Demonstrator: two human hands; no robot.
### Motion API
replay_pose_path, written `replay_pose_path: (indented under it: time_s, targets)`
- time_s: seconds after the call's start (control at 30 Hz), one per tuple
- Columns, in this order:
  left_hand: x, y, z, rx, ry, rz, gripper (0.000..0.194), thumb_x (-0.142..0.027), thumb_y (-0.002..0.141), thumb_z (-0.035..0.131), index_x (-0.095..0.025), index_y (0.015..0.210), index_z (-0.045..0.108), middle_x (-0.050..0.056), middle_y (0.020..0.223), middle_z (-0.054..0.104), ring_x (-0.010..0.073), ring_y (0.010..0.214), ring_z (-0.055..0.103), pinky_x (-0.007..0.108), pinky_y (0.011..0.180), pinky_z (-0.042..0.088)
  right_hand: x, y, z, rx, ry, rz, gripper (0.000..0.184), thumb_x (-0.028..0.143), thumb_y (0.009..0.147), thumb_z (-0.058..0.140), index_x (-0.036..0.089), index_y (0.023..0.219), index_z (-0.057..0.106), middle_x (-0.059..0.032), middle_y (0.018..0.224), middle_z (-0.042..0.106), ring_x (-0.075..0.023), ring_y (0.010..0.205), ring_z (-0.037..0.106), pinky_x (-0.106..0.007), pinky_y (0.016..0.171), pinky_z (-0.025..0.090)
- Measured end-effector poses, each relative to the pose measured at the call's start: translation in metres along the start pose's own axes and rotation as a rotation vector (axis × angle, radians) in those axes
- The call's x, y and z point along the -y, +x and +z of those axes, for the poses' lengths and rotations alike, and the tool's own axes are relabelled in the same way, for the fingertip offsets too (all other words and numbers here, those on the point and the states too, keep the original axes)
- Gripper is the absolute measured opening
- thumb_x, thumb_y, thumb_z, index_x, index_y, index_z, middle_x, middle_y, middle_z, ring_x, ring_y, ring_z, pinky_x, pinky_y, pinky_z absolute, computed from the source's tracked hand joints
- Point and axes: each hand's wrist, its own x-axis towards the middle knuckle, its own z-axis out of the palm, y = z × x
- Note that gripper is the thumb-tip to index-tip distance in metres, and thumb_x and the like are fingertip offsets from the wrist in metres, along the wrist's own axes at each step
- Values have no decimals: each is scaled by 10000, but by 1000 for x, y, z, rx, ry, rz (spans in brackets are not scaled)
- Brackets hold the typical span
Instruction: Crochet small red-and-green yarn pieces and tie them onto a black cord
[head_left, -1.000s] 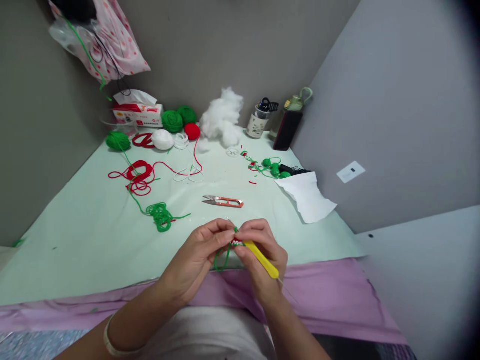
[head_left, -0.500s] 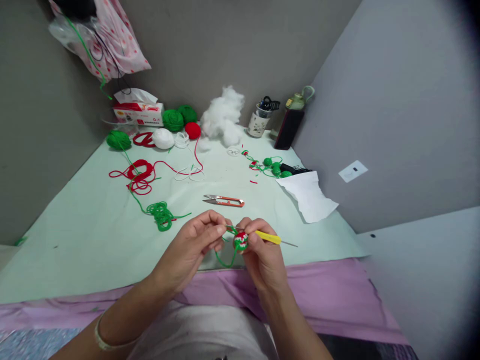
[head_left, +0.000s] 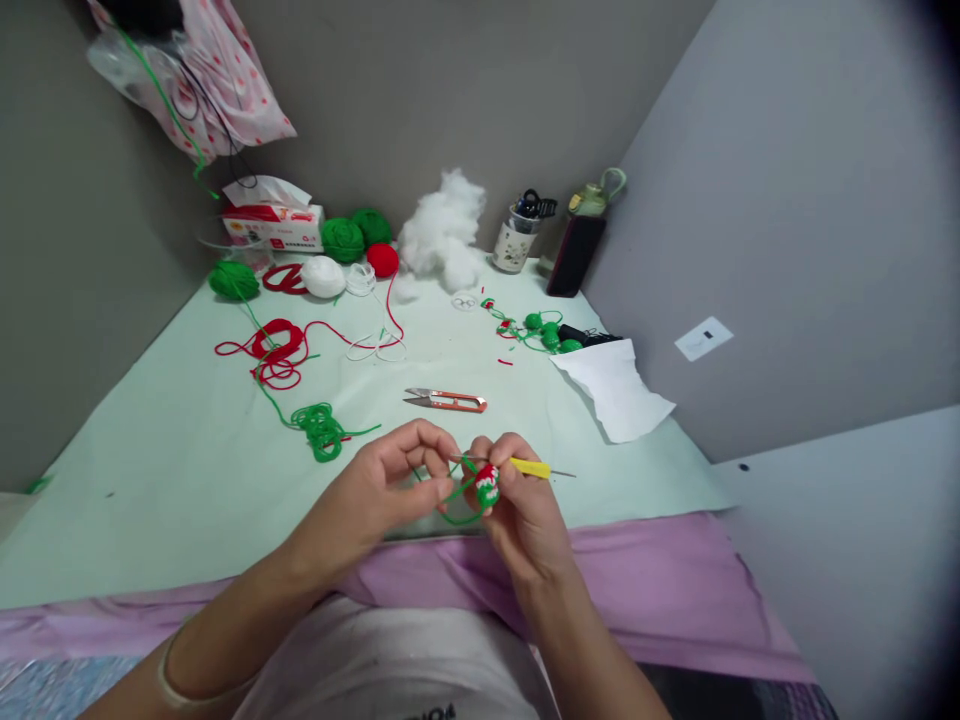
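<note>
Between finger and thumb, my right hand [head_left: 525, 500] grips a crochet hook with a yellow handle [head_left: 529, 468], its thin metal shaft pointing left. The same hand also steadies a small crocheted ball [head_left: 487, 486] in red, white and green. My left hand [head_left: 405, 475] is closed, thumb against fingers, on green yarn [head_left: 459, 490] that runs to the ball. The hook's tip lies close to the left fingertips, amid the yarn; the exact loop is too small to make out. Orange-handled thread snips [head_left: 445, 401] lie on the table just beyond both hands.
Loose green yarn [head_left: 321, 430] and red yarn [head_left: 277, 342] lie at left. White stuffing [head_left: 444, 235], yarn balls [head_left: 343, 240] and a tissue box [head_left: 274, 228] stand at the back. Small green crocheted pieces [head_left: 551, 335], white paper [head_left: 615, 390] and a phone [head_left: 576, 256] are at right.
The crocheted ball has turned, showing more red on top, and the hook has shifted left. My left thumb has dropped lower, and the green yarn now stretches between the left fingers and the ball.
</note>
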Motion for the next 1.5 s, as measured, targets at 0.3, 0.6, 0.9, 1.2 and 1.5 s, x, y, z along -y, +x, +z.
replay_pose_path:
  time_s: [0.3,0.6,0.9,1.2,1.5]
  targets:
    - [3,10,7,-341,-72,77,69,-197,835,640,-220,891,672,21,918,629,196,901,557,328,882,433,-10,-2,2,33,0,19,213,351,730,846,203,741,694,21,701,575,-70,547,513,-150,443,444]
    - [2,5,9,-156,-717,-100,155,-259,916,650,-147,811,636,-3,742,540,111,764,551,205,731,514,-9,2,0,23,41,10,162,323,734,849,217,752,727,16,705,606,-66,552,543,-135,455,447]
    - [-7,2,-5,-31,-824,-238,389,-231,911,552,-195,551,411,-74,486,205,96,494,346,264,697,513,-5,2,0,37,75,3,148,296,739,845,215,753,722,13,708,599,-61,547,504,-148,458,426]
    - [-5,2,-49,-392,897,236,134,-356,828,675,-227,850,648,13,812,589,195,765,534,323,712,404,6,4,-9,-151,-71,-62,206,336,712,857,207,743,700,9,712,619,-73,551,531,-175,470,426]
    - [3,-11,20,-249,346,327,87,-174,858,642,-218,915,593,-4,883,624,134,830,653,261,806,561,1,0,0,-163,-457,-205,74,297,827,761,231,849,735,18,746,674,-103,636,600,-228,618,497]
